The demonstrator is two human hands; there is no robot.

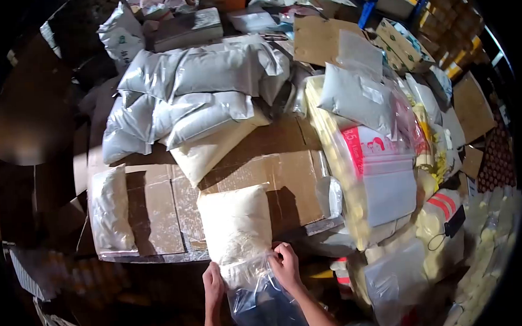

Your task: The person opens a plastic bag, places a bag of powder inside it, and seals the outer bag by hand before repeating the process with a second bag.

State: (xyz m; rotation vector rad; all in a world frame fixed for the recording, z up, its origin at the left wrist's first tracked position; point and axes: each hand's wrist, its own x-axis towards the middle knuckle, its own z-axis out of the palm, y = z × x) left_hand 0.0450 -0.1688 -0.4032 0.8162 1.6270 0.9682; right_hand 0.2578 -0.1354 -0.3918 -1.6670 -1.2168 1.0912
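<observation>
A clear plastic bag of pale cream powder [235,219] lies at the front edge of the cardboard-covered table, its unfilled clear end hanging toward me. My left hand [213,281] pinches the left edge of this bag just below the powder. On the opposite edge my right hand [286,268] has its fingers closed on the plastic, a little higher up. Between the hands the plastic is creased and see-through. What the fingertips press on is partly hidden.
Several filled bags [210,72] are piled at the back of the table [152,208]. One filled bag [111,210] lies at left. To the right, flat plastic bags [390,195] rest on a yellowish stack [331,160]. Cardboard pieces [320,41] stand behind.
</observation>
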